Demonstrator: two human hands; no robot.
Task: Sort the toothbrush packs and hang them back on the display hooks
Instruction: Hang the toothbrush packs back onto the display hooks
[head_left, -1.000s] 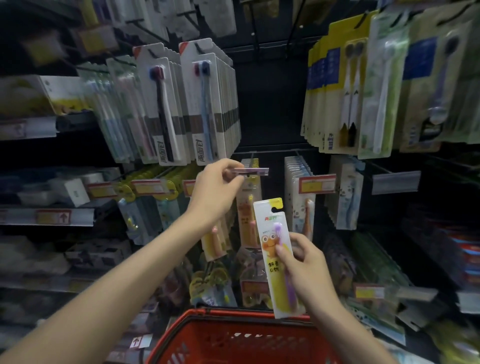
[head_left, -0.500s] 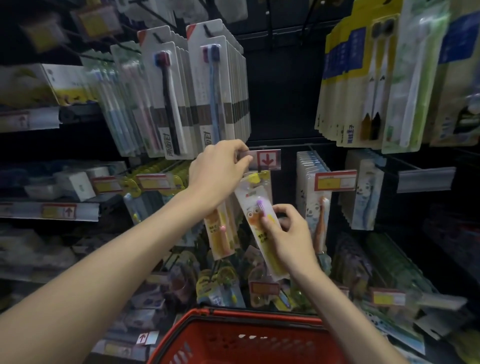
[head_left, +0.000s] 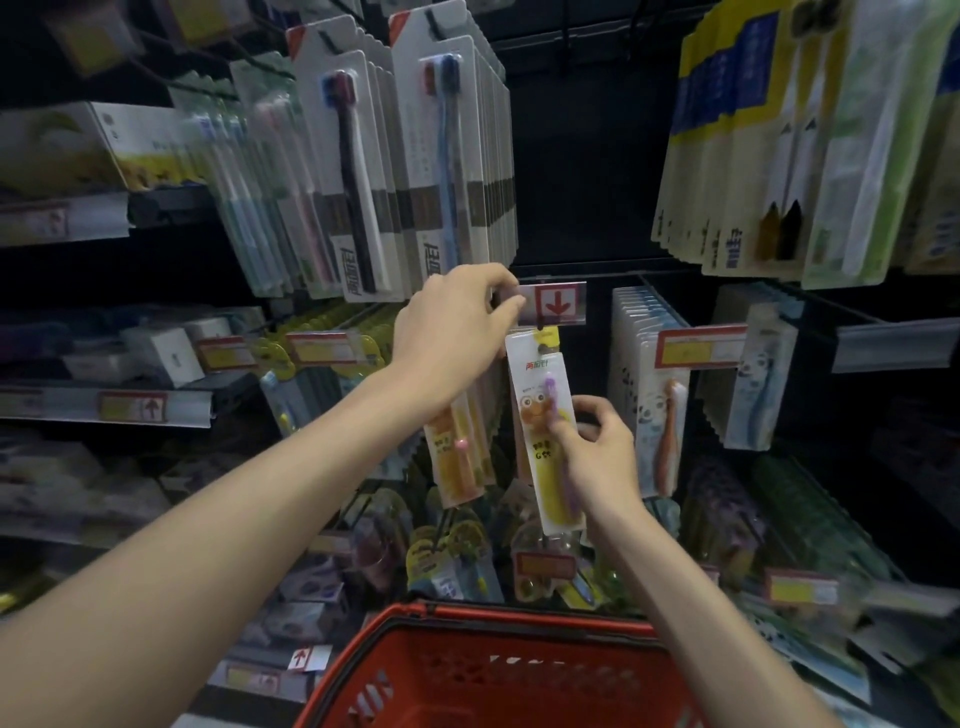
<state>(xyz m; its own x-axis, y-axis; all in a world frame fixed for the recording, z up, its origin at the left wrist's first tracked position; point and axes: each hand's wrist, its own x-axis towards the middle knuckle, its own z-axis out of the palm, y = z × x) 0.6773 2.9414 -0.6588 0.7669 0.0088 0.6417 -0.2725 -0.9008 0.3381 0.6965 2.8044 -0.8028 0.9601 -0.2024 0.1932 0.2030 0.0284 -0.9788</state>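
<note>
A children's toothbrush pack (head_left: 537, 384), white and yellow with a cartoon face and a purple brush, hangs upright with its top at the display hook under a price tag (head_left: 555, 306) bearing a red arrow. My left hand (head_left: 454, 327) pinches the left end of that tag. Lower down, my right hand (head_left: 592, 452) touches the pack's front with its fingertips, thumb raised off it. A similar orange pack with a pink brush (head_left: 460, 452) hangs just left, partly behind my left wrist.
A red shopping basket (head_left: 498, 670) sits below my arms. Rows of hanging toothbrush packs fill the hooks: white packs (head_left: 405, 156) upper left, yellow and green packs (head_left: 779, 156) upper right, panda packs (head_left: 649, 395) to the right. Shelf boxes (head_left: 156, 353) lie left.
My right hand raised the cartoon pack from over the basket up to the hook, where it now hangs. My left hand tipped the price tag so its arrow faces me.
</note>
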